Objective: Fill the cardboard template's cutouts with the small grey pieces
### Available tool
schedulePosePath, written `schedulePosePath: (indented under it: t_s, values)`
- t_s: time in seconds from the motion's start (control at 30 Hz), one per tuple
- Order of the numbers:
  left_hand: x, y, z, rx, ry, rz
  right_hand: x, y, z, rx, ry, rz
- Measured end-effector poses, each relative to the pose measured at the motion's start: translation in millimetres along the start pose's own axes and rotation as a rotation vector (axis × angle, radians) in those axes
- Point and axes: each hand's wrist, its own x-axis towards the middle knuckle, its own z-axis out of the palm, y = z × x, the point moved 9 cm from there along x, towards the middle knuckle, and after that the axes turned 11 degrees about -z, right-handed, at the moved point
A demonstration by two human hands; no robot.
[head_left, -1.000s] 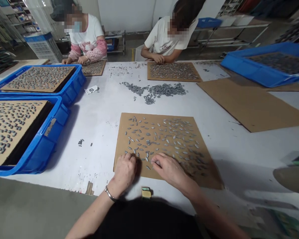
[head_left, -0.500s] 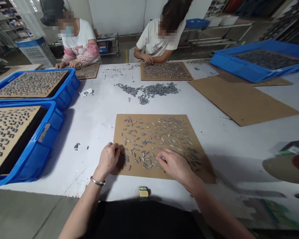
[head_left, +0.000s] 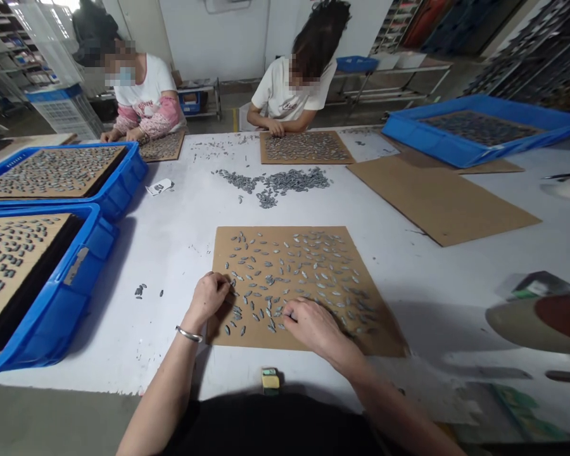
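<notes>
A brown cardboard sheet (head_left: pixel 384 335) lies on the white table in front of me, covered with several small grey oval pieces (head_left: pixel 308 263). My left hand (head_left: pixel 209 297) rests on the sheet's left edge, fingers curled in a pinch at a piece near the edge. My right hand (head_left: pixel 313 323) lies on the sheet's lower middle, fingers bent and pressed down among the pieces. What either hand pinches is too small to make out. A silver bracelet circles my left wrist.
A loose heap of grey pieces (head_left: pixel 285 180) lies beyond the sheet. Blue crates (head_left: pixel 61 297) with filled sheets stand at left, another blue crate (head_left: pixel 456 149) at far right. A bare cardboard sheet (head_left: pixel 441 202) lies to the right. Two people sit across the table. A small yellow block (head_left: pixel 270 379) sits at the table's near edge.
My left hand has moved up and left, from the sheet's bottom corner to its left edge. My right hand stays in the sheet's lower middle. The camera tilted up slightly.
</notes>
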Motion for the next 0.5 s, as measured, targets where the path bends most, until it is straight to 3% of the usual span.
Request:
schedulePosePath:
  t_s: [0.17, 0.33, 0.5]
  values:
    - [2.0, -1.6, 0.2, -0.061, -0.041, -0.01, 19.1, 12.2, -19.2, 0.062, 0.132, -0.001]
    - [1.5, -7.6, -1.1, -0.119, -0.004, -0.058, 48.6, 15.4, -20.9, -0.023, 0.053, 0.008]
    - [1.6, -15.4, -0.7, -0.185, 0.021, -0.079, 59.4, 10.6, -26.6, -0.062, 0.091, -0.049]
